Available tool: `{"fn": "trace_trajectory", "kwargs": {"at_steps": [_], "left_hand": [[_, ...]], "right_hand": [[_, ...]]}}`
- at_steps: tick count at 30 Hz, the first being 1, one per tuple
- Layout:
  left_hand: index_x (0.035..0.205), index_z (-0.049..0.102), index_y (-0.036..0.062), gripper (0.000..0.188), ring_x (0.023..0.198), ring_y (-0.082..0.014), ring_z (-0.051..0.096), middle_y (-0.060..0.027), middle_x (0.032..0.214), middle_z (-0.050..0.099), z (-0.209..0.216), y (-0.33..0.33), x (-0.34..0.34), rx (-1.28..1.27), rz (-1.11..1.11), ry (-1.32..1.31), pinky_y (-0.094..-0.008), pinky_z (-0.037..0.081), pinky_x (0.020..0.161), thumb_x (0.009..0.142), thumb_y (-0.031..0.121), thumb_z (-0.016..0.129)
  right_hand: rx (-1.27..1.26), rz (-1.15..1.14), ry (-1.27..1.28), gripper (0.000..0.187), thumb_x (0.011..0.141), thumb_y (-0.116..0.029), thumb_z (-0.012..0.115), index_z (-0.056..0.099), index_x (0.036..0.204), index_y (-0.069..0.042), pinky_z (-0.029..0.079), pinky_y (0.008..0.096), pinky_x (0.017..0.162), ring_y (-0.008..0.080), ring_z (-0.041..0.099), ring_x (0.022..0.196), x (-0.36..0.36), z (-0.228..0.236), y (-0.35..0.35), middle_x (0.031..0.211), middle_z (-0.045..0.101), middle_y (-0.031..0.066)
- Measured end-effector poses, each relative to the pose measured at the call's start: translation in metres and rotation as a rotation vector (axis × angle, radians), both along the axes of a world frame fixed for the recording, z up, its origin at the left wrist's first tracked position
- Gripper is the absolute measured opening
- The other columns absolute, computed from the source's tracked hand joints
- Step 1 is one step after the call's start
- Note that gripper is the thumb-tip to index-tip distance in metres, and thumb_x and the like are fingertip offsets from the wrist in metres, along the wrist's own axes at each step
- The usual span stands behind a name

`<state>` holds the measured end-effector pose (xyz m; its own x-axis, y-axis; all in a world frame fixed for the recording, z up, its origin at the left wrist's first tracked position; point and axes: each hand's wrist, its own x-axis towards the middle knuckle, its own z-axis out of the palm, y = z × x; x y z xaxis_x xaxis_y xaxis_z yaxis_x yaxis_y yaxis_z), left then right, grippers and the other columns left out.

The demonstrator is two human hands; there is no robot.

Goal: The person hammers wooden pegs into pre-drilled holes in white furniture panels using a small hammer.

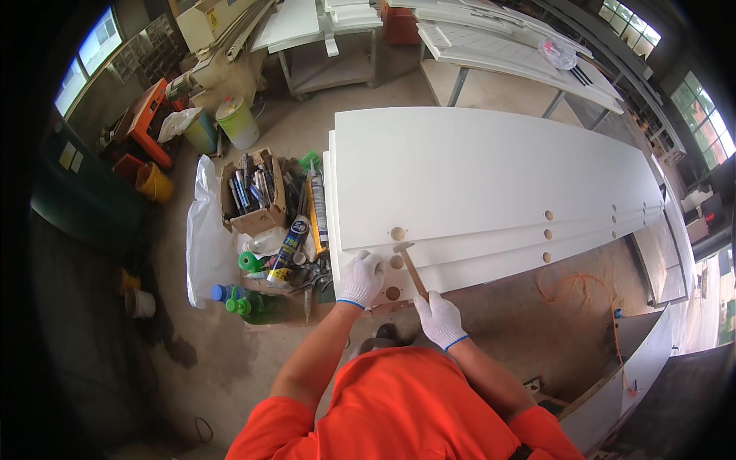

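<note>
White panels (491, 176) lie stacked in steps before me, with round holes along their near edges. My right hand (439, 320), in a white knitted glove, is wrapped round the wooden handle of a hammer (416, 276). The hammer's head is over the near left part of the stack, between two of the round holes. Also gloved, my left hand (363, 277) rests at the stack's near left corner, just left of the hammer head. Its fingers are curled together; whatever they may pinch is too small or hidden to tell.
Left of the panels stand a cardboard box (253, 188) of markers, a spray can (290, 244), a sealant tube (319, 207) and a green bottle (261, 307). Farther off are a bucket (238, 124) and tables bearing more white boards (506, 50). An orange hose (594, 280) hangs at right.
</note>
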<state>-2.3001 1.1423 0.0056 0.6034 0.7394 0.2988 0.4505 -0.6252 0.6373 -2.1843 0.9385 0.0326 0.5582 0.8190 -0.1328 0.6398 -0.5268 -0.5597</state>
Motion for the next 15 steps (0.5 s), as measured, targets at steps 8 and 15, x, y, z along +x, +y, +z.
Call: {"fn": "trace_trajectory", "kwargs": {"at_steps": [8,15], "left_hand": [[0.090,0.077,0.0089,0.008,0.083,-0.0376,0.071,-0.0134,0.092,0.072,0.005,-0.003,-0.001,-0.010,-0.001,0.047,-0.0460,0.058,0.076,0.090,0.014,0.072],[0.093,0.078,0.0095,0.010,0.084,-0.0385,0.072,-0.0137,0.093,0.073,0.009,-0.002,-0.002,-0.032,0.018,0.045,-0.0469,0.058,0.077,0.091,0.016,0.070]], "right_hand": [[0.047,-0.048,0.038,0.047,0.107,-0.046,0.054,0.061,0.096,-0.001,0.053,0.0612,0.071,0.0513,0.069,0.078,-0.009,-0.008,-0.001,0.079,0.069,0.0297],[0.025,0.006,-0.055,0.047,0.107,-0.046,0.053,0.063,0.096,-0.002,0.053,0.0612,0.066,0.0490,0.070,0.073,-0.016,-0.013,0.001,0.074,0.069,0.0275]]}}
